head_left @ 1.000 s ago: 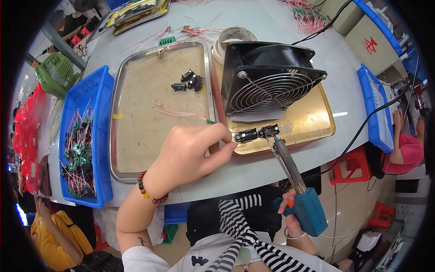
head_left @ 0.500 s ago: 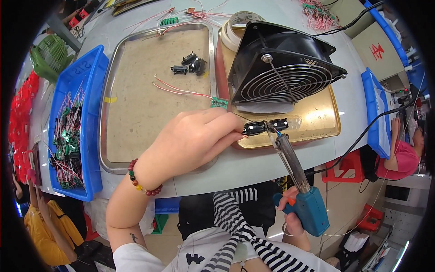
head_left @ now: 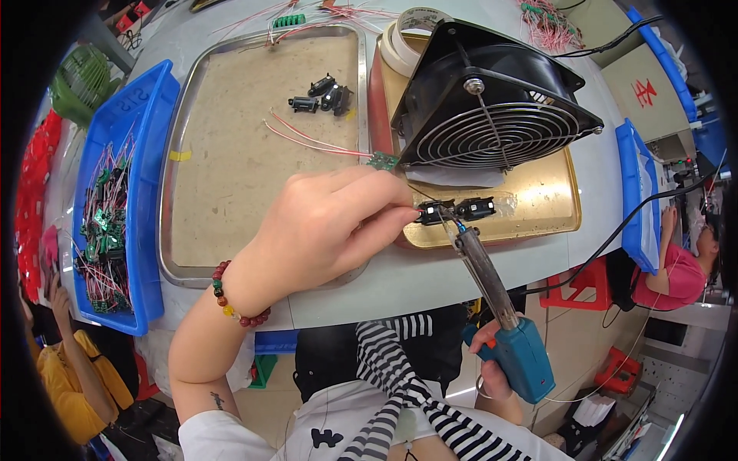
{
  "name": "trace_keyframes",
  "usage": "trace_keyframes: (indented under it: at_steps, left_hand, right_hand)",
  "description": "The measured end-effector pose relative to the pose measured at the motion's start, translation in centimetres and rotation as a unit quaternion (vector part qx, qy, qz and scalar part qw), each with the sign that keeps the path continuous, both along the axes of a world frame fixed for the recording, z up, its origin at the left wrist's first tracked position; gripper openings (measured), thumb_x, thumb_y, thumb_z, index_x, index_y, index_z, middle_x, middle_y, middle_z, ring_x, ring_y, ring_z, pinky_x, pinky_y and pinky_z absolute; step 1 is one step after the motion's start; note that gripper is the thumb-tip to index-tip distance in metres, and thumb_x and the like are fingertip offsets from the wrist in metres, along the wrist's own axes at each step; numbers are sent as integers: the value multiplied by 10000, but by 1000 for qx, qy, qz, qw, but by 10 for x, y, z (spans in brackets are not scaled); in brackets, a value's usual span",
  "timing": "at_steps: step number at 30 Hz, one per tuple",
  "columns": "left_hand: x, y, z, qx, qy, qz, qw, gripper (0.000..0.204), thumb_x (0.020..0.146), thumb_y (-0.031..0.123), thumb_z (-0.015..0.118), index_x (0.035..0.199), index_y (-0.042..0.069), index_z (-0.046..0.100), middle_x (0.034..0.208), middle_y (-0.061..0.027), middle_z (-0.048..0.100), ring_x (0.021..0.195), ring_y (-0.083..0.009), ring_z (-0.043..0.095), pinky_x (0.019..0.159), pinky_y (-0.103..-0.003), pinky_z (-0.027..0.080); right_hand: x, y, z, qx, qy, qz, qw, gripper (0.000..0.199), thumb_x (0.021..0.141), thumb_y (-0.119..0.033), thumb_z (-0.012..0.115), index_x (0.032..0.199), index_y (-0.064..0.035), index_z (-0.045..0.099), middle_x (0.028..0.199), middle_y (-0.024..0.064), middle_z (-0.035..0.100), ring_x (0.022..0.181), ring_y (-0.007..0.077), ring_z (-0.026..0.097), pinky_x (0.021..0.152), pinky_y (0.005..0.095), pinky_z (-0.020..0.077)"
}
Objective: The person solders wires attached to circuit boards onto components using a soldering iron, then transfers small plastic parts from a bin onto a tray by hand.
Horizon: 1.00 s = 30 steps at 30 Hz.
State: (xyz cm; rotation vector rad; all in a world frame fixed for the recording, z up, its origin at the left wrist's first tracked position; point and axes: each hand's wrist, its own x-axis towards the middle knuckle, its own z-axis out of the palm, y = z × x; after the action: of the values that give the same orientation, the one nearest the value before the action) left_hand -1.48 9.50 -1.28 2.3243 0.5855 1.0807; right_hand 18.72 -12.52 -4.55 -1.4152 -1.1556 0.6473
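Head view. The left hand (head_left: 323, 227) reaches across the near edge of the table (head_left: 607, 165), fingers pinched on a fine wire at a small black connector (head_left: 432, 212) that lies on the gold tray (head_left: 538, 207). A second black part (head_left: 475, 207) lies just beside the connector on the same tray. The right hand (head_left: 492, 369) is clenched around the blue grip of a soldering iron (head_left: 500, 307); the iron's tip touches the connector between the two black parts.

Containers and contents:
- Gold tray: holds the two black parts at its near edge and one black fan (head_left: 492, 100) with a wire grille, tilted toward the person.
- Steel tray (head_left: 173, 223), left of the gold tray: holds three small black parts (head_left: 323, 94) grouped near its far end and one small green board (head_left: 382, 160) with red wire leads, at its right rim.
- Blue bin (head_left: 142, 200), left of the steel tray: holds a heap of green boards with red wires (head_left: 104, 230); the count cannot be told.
- A second blue bin (head_left: 634, 192) stands at the right edge of the table; its contents are hidden.

One roll of tape (head_left: 403, 31) lies behind the fan. Loose bundles of red wire (head_left: 550, 19) lie at the far side of the table. A bead bracelet (head_left: 231, 296) sits on the left wrist. Another person in a red top (head_left: 684, 261) sits at far right, apart from the table.
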Motion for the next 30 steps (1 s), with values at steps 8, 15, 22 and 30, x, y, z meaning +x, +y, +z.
trace_keyframes:
  at_steps: [8,15,22,30]
  left_hand:
    - [1,-1,-3,-4,13,6,1000,83,781,47,728,800,32,648,671,-54,581,535,-154,547,489,-269,423]
    - [0,-1,-3,-6,16,3,1000,86,781,49,729,793,34,645,666,-55,578,544,-162,552,494,-273,427]
    - [2,-1,-2,-5,15,0,1000,82,776,45,728,794,38,649,675,-59,590,565,-177,566,506,-284,438]
    - [1,-2,-7,-2,23,9,1000,75,772,46,726,795,43,655,686,-60,604,572,-186,576,511,-289,445]
  right_hand:
    - [0,0,2,-7,-13,7,1000,243,749,-270,740,778,-46,651,713,25,637,609,200,559,564,299,436]
    - [2,-3,-1,-22,-15,9,1000,215,733,-236,746,777,-51,646,702,27,628,599,196,552,546,291,419]
    - [3,-8,-1,-36,-14,0,999,231,719,-225,752,807,-41,643,691,45,613,583,198,544,536,290,416]
    - [6,5,25,-61,-107,44,991,272,667,-186,740,858,-19,642,739,95,617,609,221,563,580,294,454]
